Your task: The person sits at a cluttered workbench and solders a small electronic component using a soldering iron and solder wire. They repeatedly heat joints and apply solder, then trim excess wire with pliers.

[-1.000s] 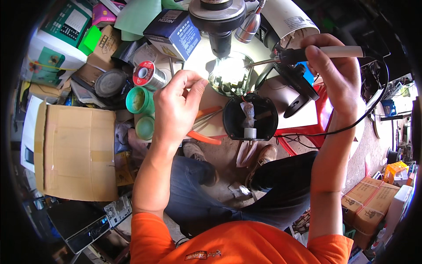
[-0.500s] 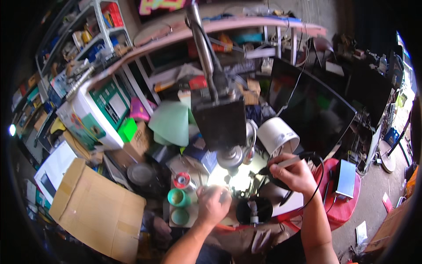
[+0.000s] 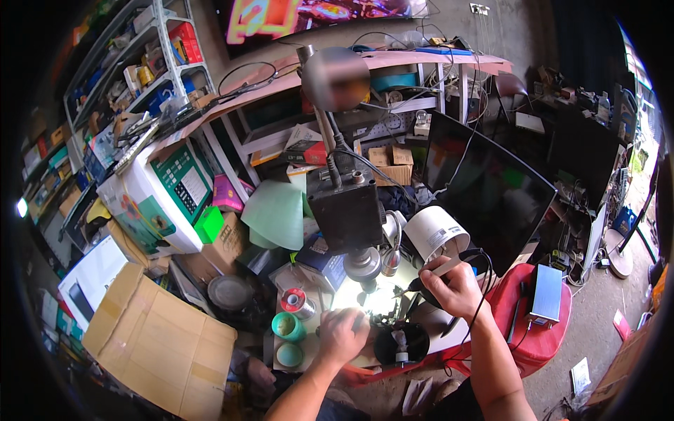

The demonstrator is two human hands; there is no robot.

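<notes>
My left hand (image 3: 342, 335) is closed beside the bright patch of the worktable (image 3: 385, 289), its fingers pinched together. Whatever is between those fingers is too small to make out. In my right hand (image 3: 460, 289) is a soldering iron (image 3: 444, 266) with a pale handle and black cable, its front pointing left at the lit spot. Glare hides most of the small dark workpiece (image 3: 385, 316) between my hands. Above it hangs a black boxy camera (image 3: 344, 210) with a lens (image 3: 362, 265). A black round dish (image 3: 400, 345) sits just nearer to me.
Left of my left hand stand a solder spool (image 3: 298, 303) and a green jar (image 3: 286, 325). An open cardboard box (image 3: 158, 344) lies further left. Behind my right hand is a white cylinder (image 3: 437, 235). A red stool (image 3: 558, 330) at right carries a blue box (image 3: 547, 293).
The whole view has shifted, showing more of the screen on the back wall. Both hands stay close to the lit spot, holding much the same poses.
</notes>
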